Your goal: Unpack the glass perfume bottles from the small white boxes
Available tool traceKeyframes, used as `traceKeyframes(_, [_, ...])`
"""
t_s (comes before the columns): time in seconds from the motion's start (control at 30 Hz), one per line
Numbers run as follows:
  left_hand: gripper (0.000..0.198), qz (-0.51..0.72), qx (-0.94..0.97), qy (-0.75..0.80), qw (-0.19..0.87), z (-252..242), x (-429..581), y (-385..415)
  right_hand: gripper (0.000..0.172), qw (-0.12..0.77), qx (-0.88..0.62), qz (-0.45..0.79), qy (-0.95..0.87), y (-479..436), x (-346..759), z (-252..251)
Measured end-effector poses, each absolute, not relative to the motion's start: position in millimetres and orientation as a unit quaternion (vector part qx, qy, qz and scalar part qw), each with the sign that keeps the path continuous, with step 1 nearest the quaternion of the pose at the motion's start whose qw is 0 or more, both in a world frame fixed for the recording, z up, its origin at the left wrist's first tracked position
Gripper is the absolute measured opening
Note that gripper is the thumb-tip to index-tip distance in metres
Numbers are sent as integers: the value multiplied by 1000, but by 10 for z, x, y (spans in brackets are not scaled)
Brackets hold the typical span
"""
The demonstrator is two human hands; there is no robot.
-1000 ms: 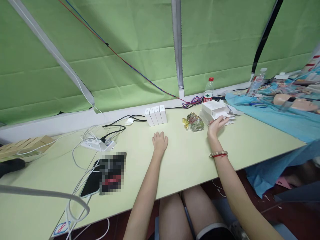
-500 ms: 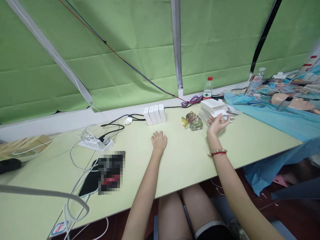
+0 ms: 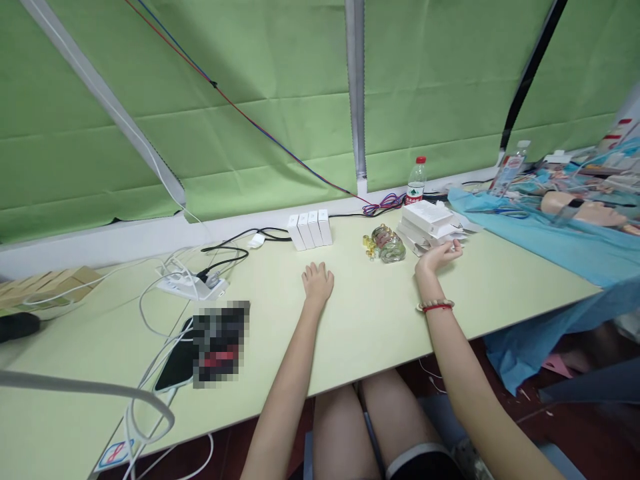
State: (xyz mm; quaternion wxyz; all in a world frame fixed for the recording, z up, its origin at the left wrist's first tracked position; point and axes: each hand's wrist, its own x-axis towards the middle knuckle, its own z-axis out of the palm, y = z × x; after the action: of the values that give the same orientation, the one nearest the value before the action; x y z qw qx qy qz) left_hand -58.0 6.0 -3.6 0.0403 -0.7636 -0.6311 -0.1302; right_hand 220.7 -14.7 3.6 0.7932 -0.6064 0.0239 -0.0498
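My left hand (image 3: 317, 283) lies palm down on the pale yellow table, fingers spread, just in front of a row of white boxes (image 3: 310, 230) standing upright side by side. My right hand (image 3: 436, 258) rests at the near edge of a pile of flattened white cartons (image 3: 427, 218), its palm turned up and its fingers loosely curled. Nothing shows in that hand. Between the two hands, closer to the right, stand several clear glass bottles (image 3: 393, 248) in a row. Small gold-coloured caps or fittings (image 3: 369, 245) lie at their left side.
A water bottle (image 3: 415, 181) with a red cap stands behind the cartons. At left are a power strip (image 3: 193, 285), tangled cables, a phone (image 3: 176, 363) and a blurred-out item (image 3: 221, 343). Blue sheeting (image 3: 545, 247) with a mannequin head (image 3: 575, 208) covers the right end.
My right hand has drawn back slightly toward me, off the carton pile, and its fingers have curled in more. The left hand stays in place.
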Motion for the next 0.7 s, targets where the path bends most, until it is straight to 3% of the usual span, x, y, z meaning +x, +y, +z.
traceKeyframes(0.4, [44, -137, -765, -628, 45, -51, -586, 75, 35, 748, -663, -44, 0, -101, 2459, -93])
traceKeyframes(0.7, [44, -140, -764, -628, 46, -65, -594, 82, 35, 729, -683, 51, 15, -91, 2412, -113])
